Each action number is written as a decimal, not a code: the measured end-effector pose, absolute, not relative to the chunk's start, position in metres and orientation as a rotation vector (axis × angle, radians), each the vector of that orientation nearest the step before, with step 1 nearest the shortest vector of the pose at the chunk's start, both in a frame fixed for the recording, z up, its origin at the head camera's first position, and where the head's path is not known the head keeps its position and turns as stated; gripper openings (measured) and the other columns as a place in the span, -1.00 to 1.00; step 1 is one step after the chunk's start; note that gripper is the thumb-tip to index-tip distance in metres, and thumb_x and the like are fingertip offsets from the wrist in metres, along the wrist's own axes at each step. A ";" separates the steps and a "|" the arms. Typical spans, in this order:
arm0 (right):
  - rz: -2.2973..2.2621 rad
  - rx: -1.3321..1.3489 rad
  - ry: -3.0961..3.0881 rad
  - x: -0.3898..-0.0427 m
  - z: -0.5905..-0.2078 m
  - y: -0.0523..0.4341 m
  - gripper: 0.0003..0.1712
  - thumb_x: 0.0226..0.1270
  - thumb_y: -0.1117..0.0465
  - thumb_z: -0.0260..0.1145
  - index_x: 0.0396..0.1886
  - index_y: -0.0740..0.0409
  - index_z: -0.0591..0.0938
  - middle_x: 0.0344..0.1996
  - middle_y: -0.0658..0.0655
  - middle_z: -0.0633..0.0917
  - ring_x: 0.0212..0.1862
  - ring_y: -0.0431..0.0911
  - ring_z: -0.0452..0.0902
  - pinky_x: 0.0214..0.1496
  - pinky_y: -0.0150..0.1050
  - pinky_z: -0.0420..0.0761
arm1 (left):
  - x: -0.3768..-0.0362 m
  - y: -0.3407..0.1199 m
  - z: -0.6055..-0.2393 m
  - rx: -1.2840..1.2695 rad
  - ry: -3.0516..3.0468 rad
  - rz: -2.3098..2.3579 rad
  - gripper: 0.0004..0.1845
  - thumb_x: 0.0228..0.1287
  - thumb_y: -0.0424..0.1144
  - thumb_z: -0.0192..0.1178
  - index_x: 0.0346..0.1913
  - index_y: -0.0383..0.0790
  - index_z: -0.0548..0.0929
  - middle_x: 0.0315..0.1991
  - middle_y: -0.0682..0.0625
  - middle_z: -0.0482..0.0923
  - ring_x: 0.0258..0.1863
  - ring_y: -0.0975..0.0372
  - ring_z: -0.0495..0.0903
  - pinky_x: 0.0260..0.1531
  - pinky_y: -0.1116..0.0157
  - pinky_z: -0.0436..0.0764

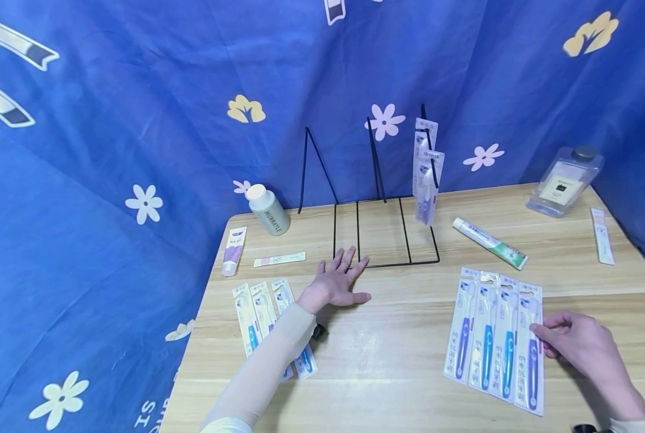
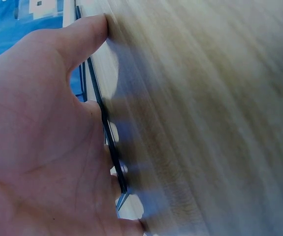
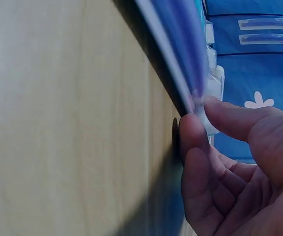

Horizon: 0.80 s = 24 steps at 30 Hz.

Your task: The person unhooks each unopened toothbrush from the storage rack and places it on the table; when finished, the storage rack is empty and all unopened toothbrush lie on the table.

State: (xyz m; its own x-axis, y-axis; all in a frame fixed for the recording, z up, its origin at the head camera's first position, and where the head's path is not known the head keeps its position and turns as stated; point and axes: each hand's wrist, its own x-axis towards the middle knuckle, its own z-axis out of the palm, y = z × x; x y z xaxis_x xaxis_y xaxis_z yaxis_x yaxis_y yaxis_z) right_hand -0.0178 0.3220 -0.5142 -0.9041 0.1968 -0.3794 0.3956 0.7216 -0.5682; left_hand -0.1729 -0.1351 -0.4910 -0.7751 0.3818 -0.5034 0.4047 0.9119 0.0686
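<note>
With fingers spread, my left hand (image 1: 336,285) reaches over the front wire of a black wire rack (image 1: 387,265). In the left wrist view its palm is in front of the wire and the thumb tip is at the wooden tabletop. My right hand (image 1: 579,343) pinches the edge of a packaged purple toothbrush (image 1: 529,349) between thumb and index finger. That pack is rightmost in an overlapping row with blue toothbrush packs (image 1: 486,337) and another purple one (image 1: 459,331). Two toothbrush packs (image 1: 428,186) hang at the rack's right side.
More toothbrush packs (image 1: 248,319) lie partly under my left forearm. A white-capped bottle (image 1: 271,213), a small purple-and-white tube (image 1: 233,251) and a thin sachet (image 1: 279,259) are at the left. At the right lie a toothpaste tube (image 1: 490,242), a clear bottle (image 1: 563,183) and another sachet (image 1: 602,236).
</note>
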 end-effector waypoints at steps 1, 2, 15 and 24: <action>-0.952 0.461 2.639 -0.018 -0.514 0.322 -0.37 0.35 -0.18 0.35 -0.06 0.37 0.63 -0.60 -0.08 0.74 -0.50 -0.16 0.60 -0.47 -0.31 0.32 | -0.173 -0.135 -0.491 0.563 2.548 -0.061 0.00 0.30 0.55 -0.11 0.61 0.40 -0.36 0.66 0.06 -0.64 0.66 0.03 -0.49 0.54 -0.30 -0.16; -0.938 0.461 2.643 -0.019 -0.513 0.323 -0.37 0.35 -0.19 0.35 -0.08 0.36 0.64 -0.60 -0.08 0.73 -0.49 -0.16 0.59 -0.46 -0.31 0.32 | -0.173 -0.135 -0.491 0.561 2.548 -0.062 0.00 0.30 0.55 -0.11 0.61 0.40 -0.36 0.65 0.06 -0.64 0.66 0.03 -0.49 0.54 -0.30 -0.16; -1.153 0.175 3.141 -0.037 -0.495 0.312 -0.64 0.27 0.11 0.49 -0.04 0.23 0.70 -0.35 0.20 0.77 -0.42 -0.63 0.40 -0.39 -0.59 0.41 | -0.174 -0.134 -0.493 0.558 2.545 -0.071 0.00 0.30 0.56 -0.11 0.62 0.39 -0.36 0.66 0.07 -0.64 0.66 0.03 -0.49 0.55 -0.29 -0.16; -1.513 -0.100 3.075 -0.100 -0.450 0.252 -0.51 0.31 0.15 0.48 0.22 0.10 0.64 -0.02 0.22 0.77 -0.13 -0.66 0.45 -0.09 -0.67 0.44 | -0.172 -0.135 -0.490 0.560 2.546 -0.070 0.00 0.30 0.55 -0.10 0.62 0.39 -0.35 0.65 0.07 -0.64 0.66 0.03 -0.49 0.54 -0.30 -0.15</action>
State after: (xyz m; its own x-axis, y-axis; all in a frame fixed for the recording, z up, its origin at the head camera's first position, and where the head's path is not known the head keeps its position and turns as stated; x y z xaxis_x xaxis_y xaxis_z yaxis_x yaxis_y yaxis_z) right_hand -0.1003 0.2520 -0.4497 -0.9575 0.0738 0.2790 -0.1760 0.6168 -0.7672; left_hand -0.1723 -0.1354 -0.4897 -0.7752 0.3767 -0.5071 0.4040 0.9128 0.0606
